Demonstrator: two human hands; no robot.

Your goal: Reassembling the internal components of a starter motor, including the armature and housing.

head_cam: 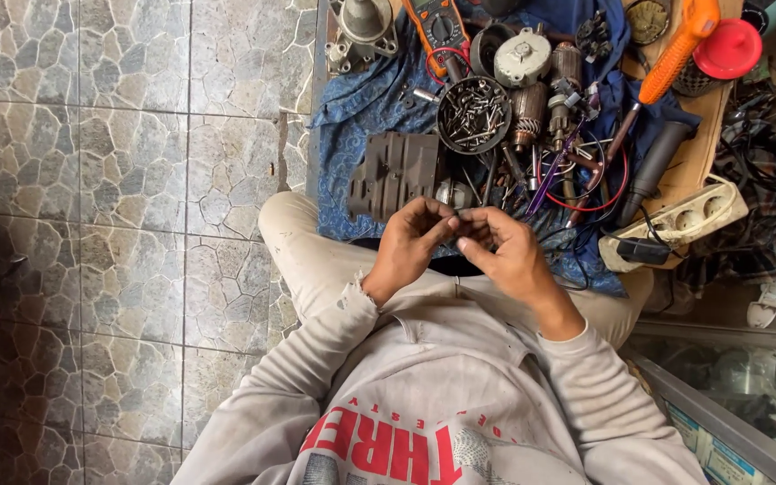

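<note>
My left hand (409, 244) and my right hand (503, 254) meet over my lap, fingertips pinched together on a small dark part (465, 221) that the fingers mostly hide. Just beyond the hands, a dark ribbed motor housing (392, 172) lies on a blue cloth (357, 108). Behind it stands a round black dish of screws (472, 113). Motor armatures (526, 117) and red wire loops (586, 184) lie to the right of the dish.
An orange-handled soldering iron (671, 56), an orange multimeter (437, 27), a red lid (727, 48) and a cream power strip (680, 224) crowd the cluttered bench. A stone-pattern tiled floor (119, 207) fills the left. A glass cabinet (738, 395) is at lower right.
</note>
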